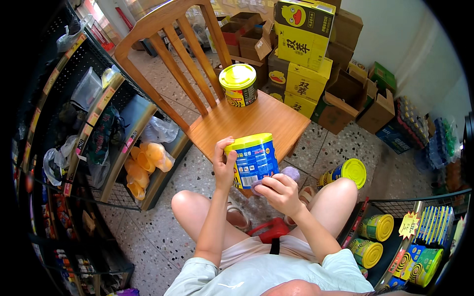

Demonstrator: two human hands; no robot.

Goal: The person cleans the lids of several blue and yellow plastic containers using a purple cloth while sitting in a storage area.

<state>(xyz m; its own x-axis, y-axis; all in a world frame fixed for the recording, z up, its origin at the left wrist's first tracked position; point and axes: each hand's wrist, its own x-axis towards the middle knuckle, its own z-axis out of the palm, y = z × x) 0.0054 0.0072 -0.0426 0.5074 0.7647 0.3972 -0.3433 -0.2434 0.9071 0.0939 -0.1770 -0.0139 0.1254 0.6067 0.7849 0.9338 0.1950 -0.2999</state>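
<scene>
My left hand (224,165) grips a blue round tub (254,160) with a yellow lid, fingers wrapped round its left side. The tub is tilted above my lap, in front of the chair seat, its printed side facing me. My right hand (280,191) is closed on a lilac cloth (290,173), pressed against the tub's lower right. A similar yellow-lidded tub (239,89) stands upright on the wooden chair (266,116). Another blue-and-yellow tub (348,173) is on the floor beside my right knee.
Shelves (163,190) at the left hold orange slippers (143,167) and plastic bags. Stacked yellow cartons (305,42) and open cardboard boxes (342,101) stand behind the chair. At the lower right, a rack holds more tubs (377,227). Something red (270,230) lies between my legs.
</scene>
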